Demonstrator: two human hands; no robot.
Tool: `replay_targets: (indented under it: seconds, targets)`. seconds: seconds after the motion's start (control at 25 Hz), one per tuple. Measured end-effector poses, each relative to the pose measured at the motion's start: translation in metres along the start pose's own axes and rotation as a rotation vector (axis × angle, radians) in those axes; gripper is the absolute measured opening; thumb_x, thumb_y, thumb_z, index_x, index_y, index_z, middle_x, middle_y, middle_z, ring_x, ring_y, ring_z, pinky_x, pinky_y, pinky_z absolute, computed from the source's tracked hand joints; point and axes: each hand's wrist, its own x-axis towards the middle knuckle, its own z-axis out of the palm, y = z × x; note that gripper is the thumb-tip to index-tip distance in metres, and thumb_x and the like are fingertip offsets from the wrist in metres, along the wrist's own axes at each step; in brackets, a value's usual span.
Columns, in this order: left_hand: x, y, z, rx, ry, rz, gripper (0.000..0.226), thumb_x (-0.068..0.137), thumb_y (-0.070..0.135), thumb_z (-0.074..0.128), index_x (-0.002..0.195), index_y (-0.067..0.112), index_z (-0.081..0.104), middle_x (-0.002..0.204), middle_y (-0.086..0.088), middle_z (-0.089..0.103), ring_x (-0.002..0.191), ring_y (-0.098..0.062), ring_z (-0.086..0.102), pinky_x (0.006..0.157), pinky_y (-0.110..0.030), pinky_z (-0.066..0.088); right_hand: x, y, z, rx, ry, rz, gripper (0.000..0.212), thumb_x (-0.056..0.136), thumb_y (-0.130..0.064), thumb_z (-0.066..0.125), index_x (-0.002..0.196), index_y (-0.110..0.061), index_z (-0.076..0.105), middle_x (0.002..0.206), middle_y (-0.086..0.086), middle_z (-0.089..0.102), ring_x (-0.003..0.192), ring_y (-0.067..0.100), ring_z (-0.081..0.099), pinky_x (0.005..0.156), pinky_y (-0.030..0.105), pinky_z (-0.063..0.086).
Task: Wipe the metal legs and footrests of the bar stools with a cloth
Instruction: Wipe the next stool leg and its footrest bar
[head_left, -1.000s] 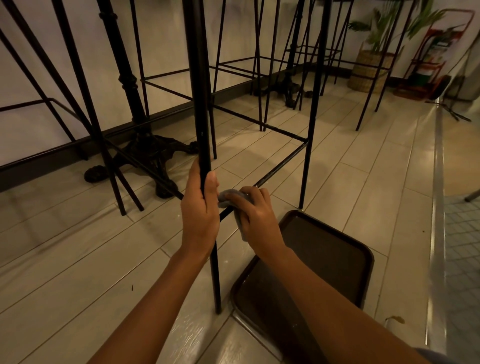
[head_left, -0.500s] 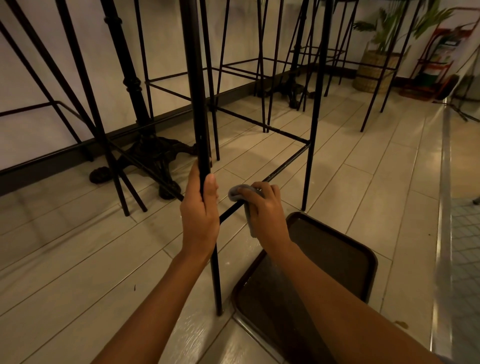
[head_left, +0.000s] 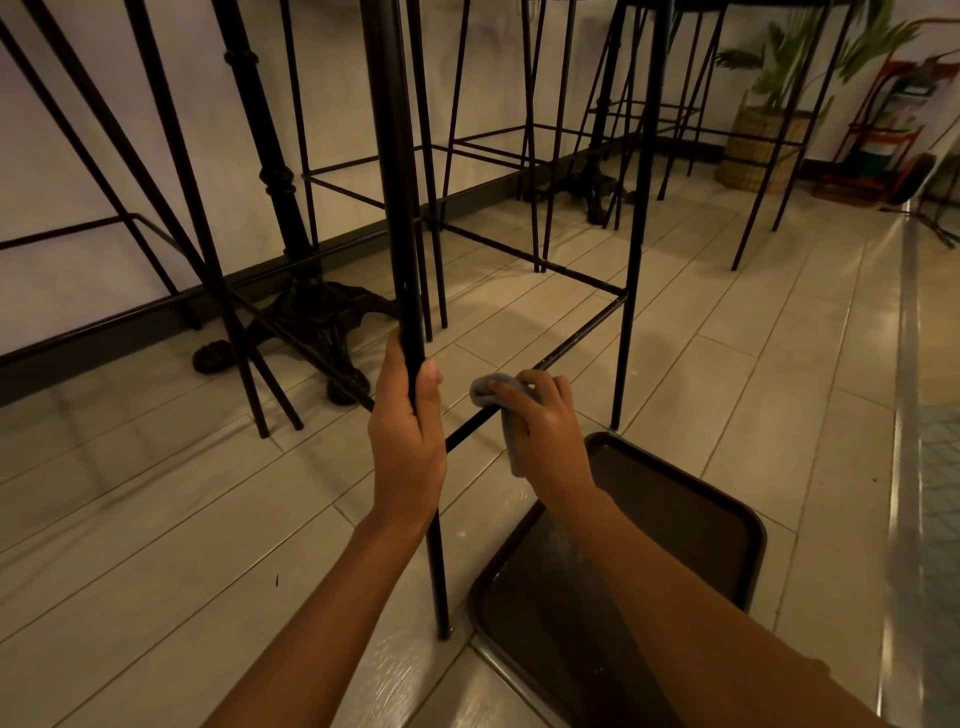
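Note:
A black metal bar stool stands right in front of me. My left hand grips its near leg about a third of the way up. My right hand holds a grey cloth wrapped over the thin footrest bar that runs from the near leg to the right leg. A strip of cloth hangs below the bar beside my palm. The stool's seat is out of frame above.
A dark brown tray lies on the tiled floor under my right forearm. An ornate cast-iron table base stands to the left by the wall. More black stools line the wall behind. A potted plant in a basket stands far right.
My right hand has slid the cloth along the footrest bar, away from the near leg toward the right leg. My left hand keeps its grip on the leg.

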Motion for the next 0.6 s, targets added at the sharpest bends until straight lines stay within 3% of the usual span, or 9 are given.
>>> replay_targets:
  seconds: [0.16,0.24,0.36,0.48,0.6]
  targets:
    - [0.000,-0.001,0.000,0.032,0.006,0.052,0.039,0.098,0.019,0.035,0.133,0.036,0.029,0.099,0.000,0.057,0.087,-0.002,0.055,0.080,-0.014,0.048,0.006,0.000,-0.001,-0.014,0.000,0.008,0.030,0.078,0.003,0.063,0.103,-0.012,0.067,0.103,0.019,0.059,0.092,0.036,0.052,0.068,0.033,0.044]
    - [-0.002,-0.001,0.001,0.080,0.024,0.032,0.045,0.098,0.020,0.035,0.141,0.026,0.023,0.115,0.002,0.050,0.099,0.003,0.050,0.088,-0.011,0.043,0.006,-0.001,-0.001,-0.004,0.017,0.018,0.030,0.079,0.004,0.062,0.104,-0.013,0.067,0.103,0.018,0.058,0.092,0.034,0.050,0.068,0.033,0.045]
    - [-0.015,0.007,0.006,0.256,0.096,0.101,0.055,0.095,0.016,0.037,0.144,0.020,0.012,0.141,0.001,0.023,0.131,0.008,0.016,0.108,-0.011,0.023,0.003,-0.001,0.002,-0.017,0.046,-0.026,0.030,0.080,-0.001,0.064,0.108,-0.014,0.064,0.105,0.018,0.058,0.097,0.024,0.044,0.069,0.030,0.046]
    - [-0.031,0.009,0.018,0.335,-0.063,0.335,0.055,0.092,0.004,0.037,0.141,0.014,0.015,0.145,-0.007,0.017,0.138,-0.001,0.007,0.114,-0.018,0.017,-0.001,0.004,0.005,-0.032,0.018,-0.051,0.034,0.079,-0.004,0.067,0.111,-0.014,0.062,0.109,0.016,0.057,0.100,0.020,0.040,0.071,0.027,0.047]
    - [-0.029,-0.002,0.030,0.417,-0.286,0.204,0.051,0.092,0.008,0.032,0.141,0.013,0.019,0.146,-0.007,0.022,0.137,-0.014,0.020,0.111,-0.022,0.029,-0.001,0.009,0.006,-0.047,0.010,-0.055,0.036,0.075,-0.002,0.072,0.109,-0.012,0.064,0.108,0.017,0.059,0.100,0.020,0.040,0.072,0.027,0.046]
